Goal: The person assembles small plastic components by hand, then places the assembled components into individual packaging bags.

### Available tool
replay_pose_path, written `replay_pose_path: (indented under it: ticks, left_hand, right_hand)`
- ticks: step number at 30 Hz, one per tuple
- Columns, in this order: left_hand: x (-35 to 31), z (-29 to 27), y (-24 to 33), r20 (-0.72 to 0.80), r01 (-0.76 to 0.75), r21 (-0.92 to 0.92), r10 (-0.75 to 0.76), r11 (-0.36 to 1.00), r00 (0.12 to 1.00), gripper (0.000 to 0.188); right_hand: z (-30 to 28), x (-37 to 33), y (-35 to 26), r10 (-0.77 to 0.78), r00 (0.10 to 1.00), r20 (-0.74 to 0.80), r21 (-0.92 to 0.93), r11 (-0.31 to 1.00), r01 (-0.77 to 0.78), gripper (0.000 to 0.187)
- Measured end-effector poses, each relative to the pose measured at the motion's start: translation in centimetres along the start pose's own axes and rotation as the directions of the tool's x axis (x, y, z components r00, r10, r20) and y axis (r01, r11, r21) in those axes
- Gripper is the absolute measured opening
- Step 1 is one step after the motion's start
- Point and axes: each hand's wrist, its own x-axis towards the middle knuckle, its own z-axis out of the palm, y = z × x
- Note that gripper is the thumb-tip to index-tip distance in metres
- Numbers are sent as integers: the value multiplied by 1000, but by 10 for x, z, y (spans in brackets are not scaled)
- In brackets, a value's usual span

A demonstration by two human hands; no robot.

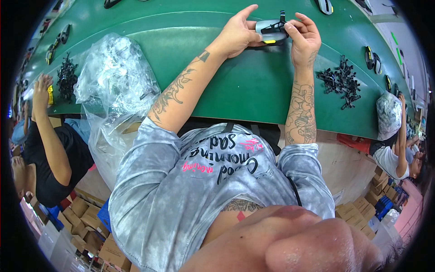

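- L hand (pixel 238 32) + R hand (pixel 304 37) — both clamped on a grey plastic part (pixel 271 30) w/ black clip & yellow tab, held just over the green belt (pixel 235 86).
- Clear bag (pixel 113 77) of black pieces at person's left; loose black clips (pixel 340 81) at right — well apart from hands.

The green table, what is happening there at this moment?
A person holds a small grey and black part with a yellow stripe over the green table, the left hand gripping one end and the right hand the other. A pile of small black pieces lies to the right, and a clear plastic bag to the left. Other people work on both sides.
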Motion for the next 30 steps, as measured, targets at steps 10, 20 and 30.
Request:
replay_pose_path:
  ticks: [10,20,30]
  left_hand:
    - [5,0,-8,-49,-78,-90,74,993,996,63]
    - [11,-1,-8,-92,-103,-273,80,957,993,53]
    - [4,1,-8,-40,-292,61,295,954,955,50]
  right_hand:
    - [14,-5,0,-21,997,-78,-85,996,15,39]
    - [12,0,4,-101,994,-46,-201,975,90,36]
    - [12,-1,4,88,995,49,-349,935,-66,89]
